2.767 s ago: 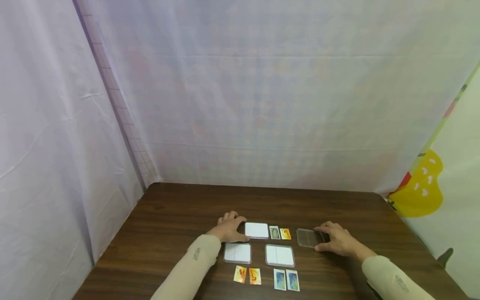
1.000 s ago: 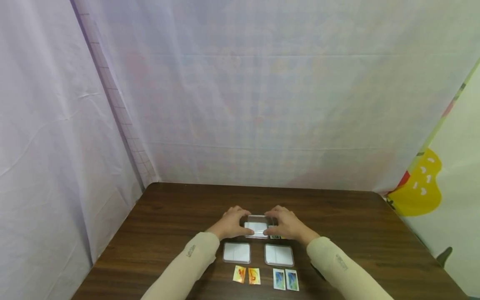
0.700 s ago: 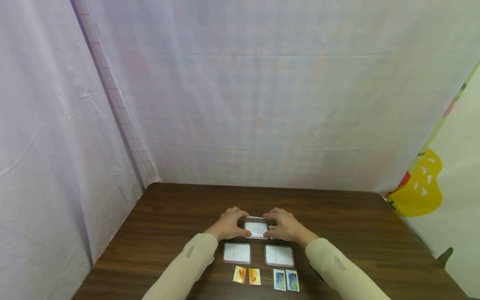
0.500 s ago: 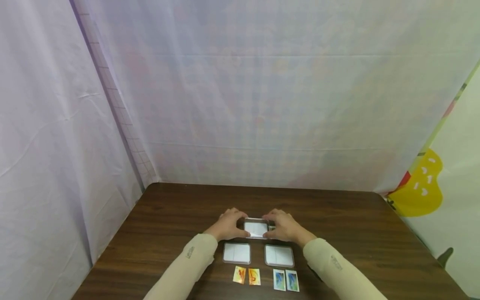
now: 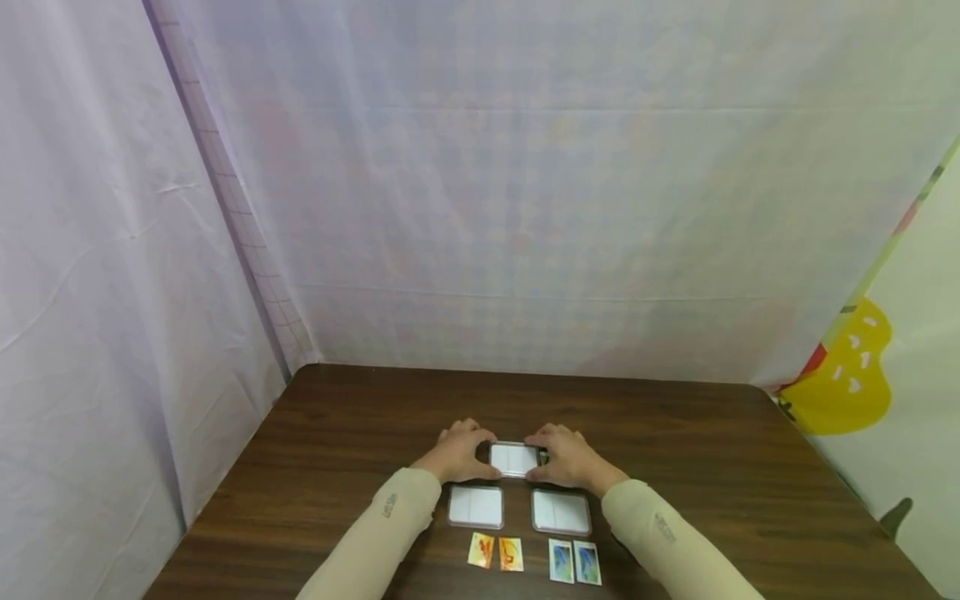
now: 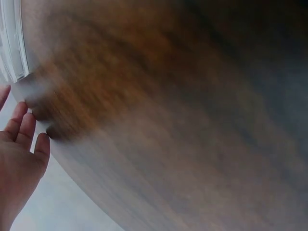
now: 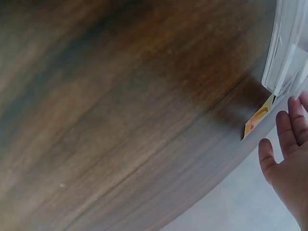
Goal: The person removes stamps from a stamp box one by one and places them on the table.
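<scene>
In the head view, a clear plastic case [image 5: 514, 459] with a white insert lies at the middle of the table, its clear lid down over it. My left hand [image 5: 457, 452] holds its left end, thumb at the near edge and index finger at the far edge. On the right end, my right hand [image 5: 572, 460] grips the same way. Both wrist views show the clear case edge [image 6: 14, 43] beside the fingertips, the other fingers loosely extended. An orange stamp-like card [image 7: 258, 117] lies by the case in the right wrist view; my right hand mostly hides that spot in the head view.
Two more clear cases with white inserts, a left one [image 5: 476, 507] and a right one [image 5: 561, 512], lie nearer me. Below them are two orange cards [image 5: 496, 552] and two blue-green cards [image 5: 574, 562]. A brown wooden table [image 5: 360, 417] meets pale curtains [image 5: 517, 208] behind.
My right hand brought the clear lid from the right over to the far case. Both hands then lowered it, from tilted above the white insert to flat on it.
</scene>
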The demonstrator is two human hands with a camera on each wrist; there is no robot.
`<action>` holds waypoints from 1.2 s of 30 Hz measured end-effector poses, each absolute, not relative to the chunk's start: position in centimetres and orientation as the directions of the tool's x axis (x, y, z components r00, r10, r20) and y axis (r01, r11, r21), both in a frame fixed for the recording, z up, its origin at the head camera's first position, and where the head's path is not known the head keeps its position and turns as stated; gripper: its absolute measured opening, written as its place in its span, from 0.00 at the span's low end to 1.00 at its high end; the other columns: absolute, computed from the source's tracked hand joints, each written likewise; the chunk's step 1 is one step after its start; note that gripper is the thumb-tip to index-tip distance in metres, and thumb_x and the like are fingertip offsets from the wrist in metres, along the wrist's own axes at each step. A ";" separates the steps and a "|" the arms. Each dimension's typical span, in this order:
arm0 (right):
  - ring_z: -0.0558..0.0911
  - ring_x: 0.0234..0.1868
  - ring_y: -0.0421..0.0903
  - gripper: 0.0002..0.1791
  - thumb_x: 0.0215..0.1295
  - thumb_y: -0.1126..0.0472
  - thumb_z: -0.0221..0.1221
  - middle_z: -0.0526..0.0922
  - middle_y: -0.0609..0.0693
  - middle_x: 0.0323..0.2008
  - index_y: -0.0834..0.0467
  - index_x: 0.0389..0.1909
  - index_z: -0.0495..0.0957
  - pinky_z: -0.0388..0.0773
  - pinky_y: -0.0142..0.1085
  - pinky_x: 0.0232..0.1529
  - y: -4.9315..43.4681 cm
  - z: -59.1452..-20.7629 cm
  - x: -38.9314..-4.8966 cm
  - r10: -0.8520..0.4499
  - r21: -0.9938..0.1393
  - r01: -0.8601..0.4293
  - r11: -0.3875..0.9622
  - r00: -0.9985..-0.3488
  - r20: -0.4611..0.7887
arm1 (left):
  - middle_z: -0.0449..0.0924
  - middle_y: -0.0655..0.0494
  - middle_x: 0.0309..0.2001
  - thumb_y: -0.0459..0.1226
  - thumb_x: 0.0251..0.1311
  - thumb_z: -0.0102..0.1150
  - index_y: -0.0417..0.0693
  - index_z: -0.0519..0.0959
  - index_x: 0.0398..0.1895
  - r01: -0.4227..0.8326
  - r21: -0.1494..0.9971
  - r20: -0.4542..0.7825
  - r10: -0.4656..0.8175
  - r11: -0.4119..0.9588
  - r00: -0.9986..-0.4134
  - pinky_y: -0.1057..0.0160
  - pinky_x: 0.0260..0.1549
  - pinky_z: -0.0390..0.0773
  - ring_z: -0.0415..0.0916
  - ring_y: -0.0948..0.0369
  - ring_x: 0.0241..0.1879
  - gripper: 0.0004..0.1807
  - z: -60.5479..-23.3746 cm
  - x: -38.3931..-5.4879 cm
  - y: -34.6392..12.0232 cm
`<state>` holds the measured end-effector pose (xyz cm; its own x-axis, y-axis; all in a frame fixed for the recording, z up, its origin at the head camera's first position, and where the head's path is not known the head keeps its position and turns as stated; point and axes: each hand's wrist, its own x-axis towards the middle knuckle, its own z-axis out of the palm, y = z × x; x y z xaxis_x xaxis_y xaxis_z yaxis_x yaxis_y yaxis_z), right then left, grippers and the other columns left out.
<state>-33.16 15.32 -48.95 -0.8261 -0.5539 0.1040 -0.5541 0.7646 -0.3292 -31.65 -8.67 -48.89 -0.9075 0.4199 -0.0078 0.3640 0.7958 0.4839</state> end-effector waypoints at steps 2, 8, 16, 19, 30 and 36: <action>0.76 0.52 0.58 0.33 0.50 0.49 0.73 0.79 0.57 0.48 0.62 0.56 0.81 0.67 0.60 0.52 15.3 -48.9 -33.1 -0.554 -0.327 -0.555 0.765 -0.826 0.105 | 0.69 0.48 0.61 0.53 0.53 0.71 0.51 0.77 0.62 0.369 0.477 -0.006 0.422 0.798 -0.906 0.47 0.63 0.60 0.62 0.51 0.62 0.34 -49.0 -31.7 -8.6; 0.76 0.53 0.58 0.32 0.51 0.49 0.73 0.79 0.57 0.49 0.61 0.56 0.81 0.67 0.59 0.52 15.4 -48.8 -32.9 -0.550 -0.320 -0.550 0.772 -0.829 0.097 | 0.69 0.50 0.59 0.55 0.53 0.71 0.52 0.77 0.62 0.379 0.456 -0.002 0.426 0.805 -0.904 0.49 0.61 0.61 0.63 0.53 0.60 0.34 -49.2 -31.9 -8.4; 0.75 0.53 0.58 0.32 0.51 0.50 0.74 0.79 0.58 0.50 0.62 0.55 0.81 0.67 0.60 0.54 15.2 -48.7 -32.6 -0.538 -0.319 -0.533 0.784 -0.839 0.081 | 0.70 0.52 0.58 0.55 0.52 0.72 0.52 0.78 0.62 0.374 0.452 -0.002 0.421 0.810 -0.907 0.51 0.59 0.63 0.64 0.54 0.58 0.34 -49.1 -31.7 -8.3; 0.75 0.53 0.58 0.32 0.51 0.50 0.74 0.79 0.57 0.49 0.62 0.55 0.81 0.67 0.59 0.53 15.2 -48.6 -32.5 -0.537 -0.305 -0.533 0.789 -0.840 0.078 | 0.69 0.52 0.58 0.55 0.53 0.72 0.52 0.77 0.62 0.369 0.453 -0.009 0.418 0.812 -0.908 0.50 0.59 0.63 0.63 0.54 0.58 0.34 -49.0 -31.6 -8.2; 0.74 0.55 0.58 0.32 0.52 0.50 0.73 0.79 0.57 0.50 0.61 0.56 0.81 0.66 0.60 0.55 15.0 -48.5 -32.4 -0.527 -0.287 -0.514 0.808 -0.849 0.038 | 0.69 0.53 0.57 0.53 0.52 0.72 0.52 0.78 0.59 0.311 0.441 -0.071 0.378 0.842 -0.923 0.50 0.61 0.62 0.64 0.54 0.58 0.32 -48.2 -31.3 -7.5; 0.74 0.56 0.59 0.31 0.52 0.50 0.73 0.78 0.58 0.51 0.61 0.56 0.81 0.66 0.59 0.55 14.8 -48.5 -32.3 -0.525 -0.268 -0.514 0.815 -0.850 0.035 | 0.69 0.52 0.57 0.54 0.52 0.71 0.52 0.77 0.60 0.325 0.413 -0.065 0.383 0.851 -0.921 0.50 0.60 0.63 0.63 0.54 0.57 0.33 -48.3 -31.3 -7.4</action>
